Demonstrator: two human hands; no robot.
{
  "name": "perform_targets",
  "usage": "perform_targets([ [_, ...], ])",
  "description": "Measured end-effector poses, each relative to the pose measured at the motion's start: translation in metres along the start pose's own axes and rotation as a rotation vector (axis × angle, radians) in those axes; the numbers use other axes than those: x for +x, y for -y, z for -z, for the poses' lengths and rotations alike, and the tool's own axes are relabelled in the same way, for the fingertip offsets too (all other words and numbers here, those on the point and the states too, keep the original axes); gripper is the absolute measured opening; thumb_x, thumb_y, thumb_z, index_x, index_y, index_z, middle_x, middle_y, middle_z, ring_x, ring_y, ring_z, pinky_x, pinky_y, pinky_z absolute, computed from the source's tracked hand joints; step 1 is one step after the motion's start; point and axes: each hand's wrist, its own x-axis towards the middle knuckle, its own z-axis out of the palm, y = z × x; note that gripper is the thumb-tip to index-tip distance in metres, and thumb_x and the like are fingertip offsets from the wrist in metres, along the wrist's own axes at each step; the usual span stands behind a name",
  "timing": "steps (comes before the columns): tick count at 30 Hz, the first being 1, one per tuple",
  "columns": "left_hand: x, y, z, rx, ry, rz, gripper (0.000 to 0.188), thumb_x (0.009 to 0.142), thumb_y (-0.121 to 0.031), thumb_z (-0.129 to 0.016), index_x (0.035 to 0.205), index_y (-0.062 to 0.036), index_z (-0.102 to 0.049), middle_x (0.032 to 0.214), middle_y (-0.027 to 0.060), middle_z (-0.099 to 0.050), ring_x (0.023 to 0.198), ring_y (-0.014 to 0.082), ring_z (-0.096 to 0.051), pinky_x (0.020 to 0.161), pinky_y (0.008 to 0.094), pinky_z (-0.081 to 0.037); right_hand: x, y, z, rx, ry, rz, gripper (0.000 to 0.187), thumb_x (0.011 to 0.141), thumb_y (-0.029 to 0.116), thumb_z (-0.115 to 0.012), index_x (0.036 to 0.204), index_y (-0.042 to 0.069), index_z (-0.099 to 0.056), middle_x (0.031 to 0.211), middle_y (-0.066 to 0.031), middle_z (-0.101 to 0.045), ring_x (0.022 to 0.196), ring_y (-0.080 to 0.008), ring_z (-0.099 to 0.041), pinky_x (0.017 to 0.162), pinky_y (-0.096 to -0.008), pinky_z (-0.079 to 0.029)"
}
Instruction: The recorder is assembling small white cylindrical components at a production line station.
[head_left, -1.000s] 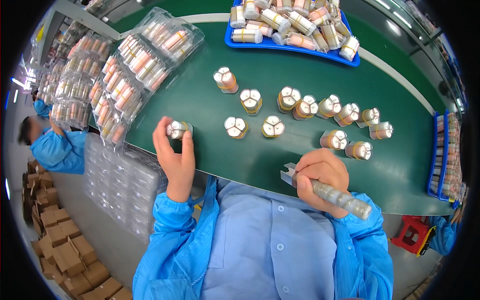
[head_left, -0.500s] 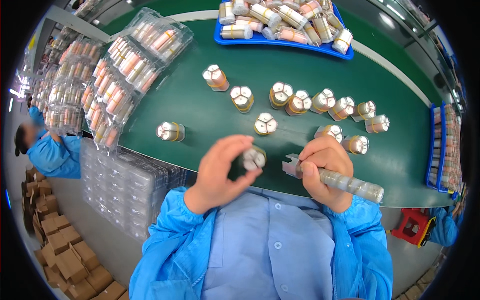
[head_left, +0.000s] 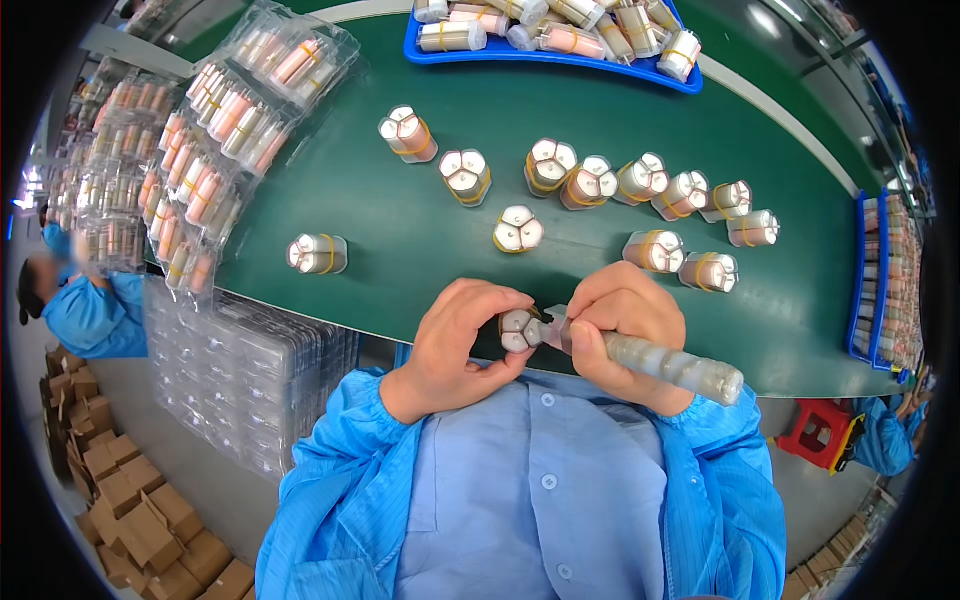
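Note:
My left hand [head_left: 450, 350] is closed around a bundle of three white-ended tubes [head_left: 517, 331], gripped between thumb and fingers with its round ends up. In my right hand [head_left: 632, 330] is a hand tool [head_left: 685, 370] with a thick handle wrapped in translucent material and a pale forked tip. That tip meets the right side of the bundle; the exact contact is too small to make out. Just beyond my hands, a similar bundle [head_left: 518, 231] with white ends stands on the green table [head_left: 400, 220]. Several more banded bundles [head_left: 655, 251] stand or lean to the right.
A blue tray [head_left: 560, 65] heaped with banded bundles lies at the far side. Clear plastic trays [head_left: 235, 115] of tubes are at the left, above stacked empty clear trays [head_left: 260, 370]. Another blue basket [head_left: 868, 290] stands right. A person in blue [head_left: 95, 315] works at far left.
My left fingers have closed around the tube bundle. My right hand has brought the tool left until its tip meets the bundle. The whole view has shifted slightly.

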Motion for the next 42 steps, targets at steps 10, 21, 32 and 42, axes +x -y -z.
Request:
perform_targets([
  [10,-0.006,-0.004,-0.005,0.109,0.013,0.094,0.062,0.068,-0.004,-0.087,0.124,-0.0051,-0.059,0.112,0.0124,-0.063,0.094,0.0304,-0.063,0.078,0.0394,-0.052,-0.004,0.004,-0.006,-0.063,0.101,-0.043,0.013,0.085,0.004,-0.072,0.081,0.006,-0.060,0.087,-0.0102,-0.063,0.064,-0.0190,-0.059,0.054,-0.0324,-0.047],
  [21,-0.005,0.002,-0.005,-0.229,0.079,0.156,0.069,0.071,0.005,-0.076,0.134,-0.0029,-0.050,0.116,0.0141,-0.069,0.100,0.0311,-0.067,0.082,0.0381,-0.058,0.001,0.005,0.008,0.001,0.018,-0.054,0.015,0.079,0.001,-0.075,0.078,0.005,-0.061,0.086,-0.0085,-0.064,0.059,-0.0171,-0.059,0.050,-0.0313,-0.046],
  [32,0.000,-0.004,-0.008,0.119,0.015,0.106,0.069,0.071,0.000,-0.081,0.133,-0.0040,-0.050,0.110,0.0137,-0.068,0.098,0.0312,-0.064,0.082,0.0403,-0.054,0.000,0.001,-0.005,0.009,0.070,-0.083,0.017,0.077,-0.003,-0.075,0.078,0.004,-0.059,0.085,-0.0087,-0.062,0.058,-0.0207,-0.059,0.049,-0.0331,-0.046],
  [42,-0.005,0.003,-0.005,-0.129,0.078,0.121,0.070,0.068,0.003,-0.076,0.133,-0.0033,-0.050,0.116,0.0125,-0.068,0.102,0.0311,-0.064,0.082,0.0385,-0.054,0.006,0.004,0.007,0.024,0.028,-0.063,0.017,0.081,0.001,-0.075,0.077,0.005,-0.059,0.086,-0.0085,-0.062,0.059,-0.0192,-0.059,0.049,-0.0311,-0.044],
])
